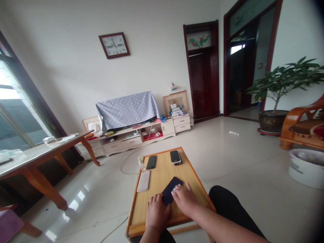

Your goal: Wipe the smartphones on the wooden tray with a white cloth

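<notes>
A dark phone (pixel 171 189) lies on a small low wooden table (pixel 162 175) in front of me. My left hand (pixel 157 212) rests at its near left end, thumb against the edge, fingers curled on the tabletop. My right hand (pixel 185 199) lies over the phone's near right side and presses something small and pale against the screen. A white phone (pixel 143 181) lies to the left. A black phone (pixel 151 162) and two stacked dark phones (pixel 175 157) lie at the far end, beside a small clear bottle (pixel 141 163).
A long wooden table (pixel 37 158) stands at the left by the window. A low white TV cabinet (pixel 131 135) with a covered screen lines the far wall. At the right are a potted plant (pixel 275 101), a wooden armchair (pixel 303 128) and a white tub (pixel 307 167). A cable (pixel 126 162) crosses the tile floor.
</notes>
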Motion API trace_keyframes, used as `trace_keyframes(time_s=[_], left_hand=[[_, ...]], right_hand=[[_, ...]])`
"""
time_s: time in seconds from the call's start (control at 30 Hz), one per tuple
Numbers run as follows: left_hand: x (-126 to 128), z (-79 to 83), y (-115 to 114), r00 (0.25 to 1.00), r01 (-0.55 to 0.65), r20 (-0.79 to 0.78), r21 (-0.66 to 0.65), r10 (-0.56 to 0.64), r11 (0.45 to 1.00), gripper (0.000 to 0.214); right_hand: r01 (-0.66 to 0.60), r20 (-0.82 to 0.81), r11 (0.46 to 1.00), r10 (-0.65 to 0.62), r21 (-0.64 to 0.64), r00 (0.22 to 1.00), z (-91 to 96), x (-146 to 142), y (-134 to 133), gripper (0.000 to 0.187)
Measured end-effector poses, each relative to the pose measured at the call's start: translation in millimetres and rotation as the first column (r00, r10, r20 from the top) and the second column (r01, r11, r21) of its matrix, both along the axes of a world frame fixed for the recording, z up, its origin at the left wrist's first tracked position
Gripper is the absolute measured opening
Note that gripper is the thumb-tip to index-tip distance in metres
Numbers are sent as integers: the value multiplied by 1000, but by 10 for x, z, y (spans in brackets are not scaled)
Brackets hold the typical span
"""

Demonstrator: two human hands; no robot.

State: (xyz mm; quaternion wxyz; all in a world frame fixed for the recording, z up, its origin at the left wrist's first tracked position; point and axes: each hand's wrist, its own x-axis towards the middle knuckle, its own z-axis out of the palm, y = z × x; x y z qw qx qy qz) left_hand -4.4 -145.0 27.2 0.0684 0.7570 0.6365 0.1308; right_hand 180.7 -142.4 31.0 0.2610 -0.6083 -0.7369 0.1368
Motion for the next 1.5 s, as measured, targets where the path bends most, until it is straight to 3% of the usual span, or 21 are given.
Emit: trace_keyframes(time_s=[0.13,0.33,0.43,0.67,0.93,1.07,1.17,1.37,1.5], left_hand=[[0,22,-6,1000,-3,-23,-28,2,1000,45],[12,31,-5,1000,-6,-1,-29,6,1000,47],[13,14,-3,1000,-7,14,-9,7,1000,46],[0,23,-23,1000,5,16,4,-5,1000,38],[17,46,-28,1000,16,-4,-11,-16,1000,54],[16,2,-20,1000,8,7,12,-8,1000,40],[21,-11,-15,1000,8,5,13,-8,1000,41],[22,-4,-8,1000,11,10,3,-11,1000,42],[-21,-16,-8,999,39,-13,-20,-39,999,52]], right_hand=[[-140,-6,990,140,9,990,-11,-135,-121,46],[22,9,1000,-23,8,1000,33,61,97,48],[49,22,999,-49,11,999,11,26,113,48],[-134,39,990,132,41,990,-14,-214,-101,41],[-27,69,999,25,25,997,46,-118,17,47],[-80,80,996,77,28,994,-10,-257,-121,45],[-109,79,994,107,22,991,6,-286,-146,44],[-43,86,999,43,5,995,61,-291,-71,40],[-147,95,989,148,-17,984,23,-431,-153,43]])
